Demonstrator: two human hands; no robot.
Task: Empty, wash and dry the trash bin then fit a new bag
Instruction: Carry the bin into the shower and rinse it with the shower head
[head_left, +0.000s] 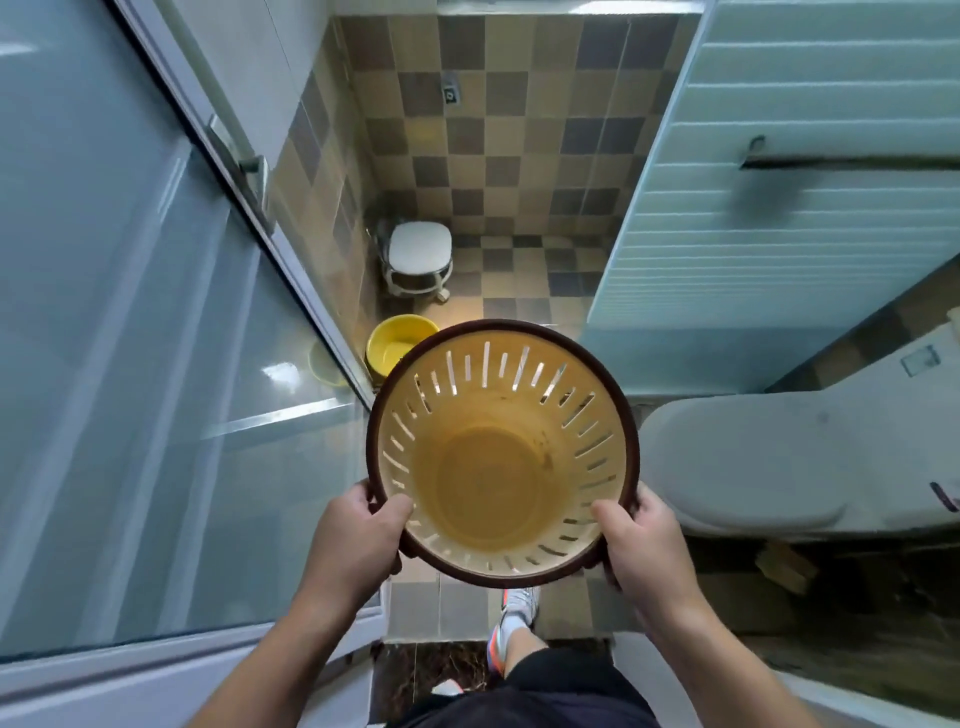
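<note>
I hold a round trash bin (493, 483) in front of me, mouth up, above the tiled floor. It is cream-yellow plastic with slotted walls and a dark brown rim, and it has no bag and nothing inside apart from a few dark specks. My left hand (358, 540) grips the near left of the rim, thumb inside. My right hand (644, 551) grips the near right of the rim, thumb inside too.
A glass sliding door (156, 364) stands along my left. Ahead on the checkered floor sit a yellow basin (389, 345) and a small white stool (420, 260). A white toilet (779, 462) is on the right, below a pale tiled wall with a towel bar (852, 162).
</note>
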